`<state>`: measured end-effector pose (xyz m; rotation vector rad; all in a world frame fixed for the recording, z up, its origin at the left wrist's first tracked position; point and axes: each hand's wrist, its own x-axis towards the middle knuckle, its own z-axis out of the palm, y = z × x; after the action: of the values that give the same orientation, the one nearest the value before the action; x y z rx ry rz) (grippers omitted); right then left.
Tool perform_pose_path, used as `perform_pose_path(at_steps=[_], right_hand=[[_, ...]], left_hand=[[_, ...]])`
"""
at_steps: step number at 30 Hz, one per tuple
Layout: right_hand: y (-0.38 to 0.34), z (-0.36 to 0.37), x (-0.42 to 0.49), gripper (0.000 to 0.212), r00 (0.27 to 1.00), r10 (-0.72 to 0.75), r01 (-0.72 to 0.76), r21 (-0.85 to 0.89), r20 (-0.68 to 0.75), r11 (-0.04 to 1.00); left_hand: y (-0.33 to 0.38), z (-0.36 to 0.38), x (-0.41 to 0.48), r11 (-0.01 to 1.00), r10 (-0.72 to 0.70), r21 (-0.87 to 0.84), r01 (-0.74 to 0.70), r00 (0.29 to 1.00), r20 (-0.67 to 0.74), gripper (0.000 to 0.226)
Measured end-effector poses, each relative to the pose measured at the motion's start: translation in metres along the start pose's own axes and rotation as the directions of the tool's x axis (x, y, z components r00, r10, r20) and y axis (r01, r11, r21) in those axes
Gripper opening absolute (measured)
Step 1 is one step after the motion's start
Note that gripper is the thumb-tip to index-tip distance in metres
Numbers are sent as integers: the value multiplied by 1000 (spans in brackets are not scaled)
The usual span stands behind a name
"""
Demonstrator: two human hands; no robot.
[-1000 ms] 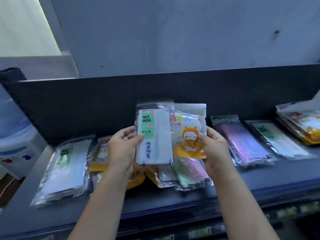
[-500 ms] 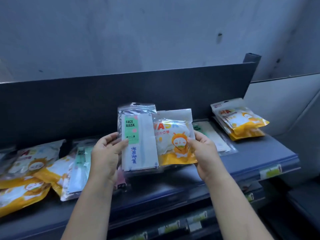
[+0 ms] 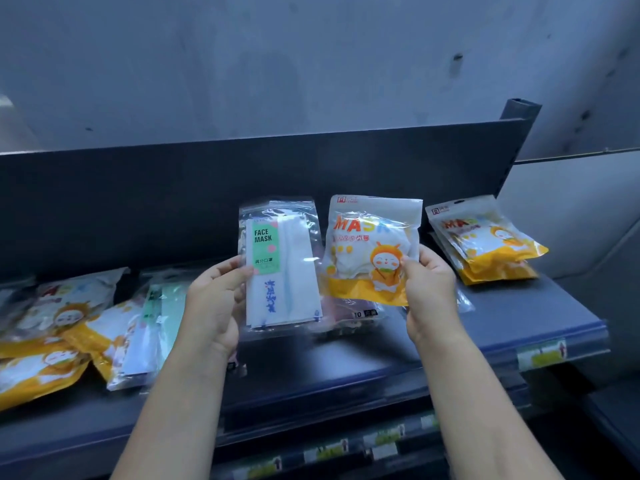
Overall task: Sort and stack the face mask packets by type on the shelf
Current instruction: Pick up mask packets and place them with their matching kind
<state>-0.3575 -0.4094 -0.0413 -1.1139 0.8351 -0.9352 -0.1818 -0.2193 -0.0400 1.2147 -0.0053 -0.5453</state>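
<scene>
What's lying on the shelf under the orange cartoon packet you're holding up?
Below the orange cartoon packet in the right hand, a clear packet of dark and pinkish masks lies on the shelf, printed "10". The held packet covers its upper part, so its type stays unclear.

A clear packet with a green FACE MASK label (image 3: 281, 263) is standing upright above the shelf (image 3: 540, 306), just left of an orange cartoon MASK packet (image 3: 369, 249). Two matching orange packets (image 3: 485, 242) are lying stacked at the shelf's right end; mixed packets (image 3: 86, 327) are sprawling at left.
</scene>
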Motion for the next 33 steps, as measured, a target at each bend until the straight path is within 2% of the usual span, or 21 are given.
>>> perform_pose_path(at_steps=[4,10,13,15,20,22,25,28,33], right_hand=[[-23,-25,23,32,998,-57,56,-31,-40,998],[-74,-87,74,36,980,-118,105,-88,-162,991],[-80,-116,98,34,965,-153,132,-108,-215,985],[-79,-132,113,32,941,-218,183,-152,-259,971],[-84,-159,146,28,926,-274,239,-157,-260,958],[-87,-165,156,26,941,-253,226,-140,-224,964],[-88,-171,169,27,966,-205,188,-116,-155,975],[-88,-174,179,31,986,-146,138,-95,-79,986],[-85,-174,185,33,993,-108,103,-102,-44,989]], left_hand=[[-12,33,7,999,-45,31,44,999,32,26],[-42,106,-2,990,-111,101,101,989,100,29],[-61,144,-9,984,-125,139,110,987,105,20],[-75,168,-14,984,-93,162,77,991,95,13],[-107,216,-13,943,42,330,-49,999,28,19],[-117,227,-10,861,143,497,-112,989,-26,27],[-124,239,-13,666,243,735,-122,968,-59,34],[-129,246,-13,585,256,806,-94,964,-74,47],[-135,251,-13,438,285,895,-86,957,-47,53]])
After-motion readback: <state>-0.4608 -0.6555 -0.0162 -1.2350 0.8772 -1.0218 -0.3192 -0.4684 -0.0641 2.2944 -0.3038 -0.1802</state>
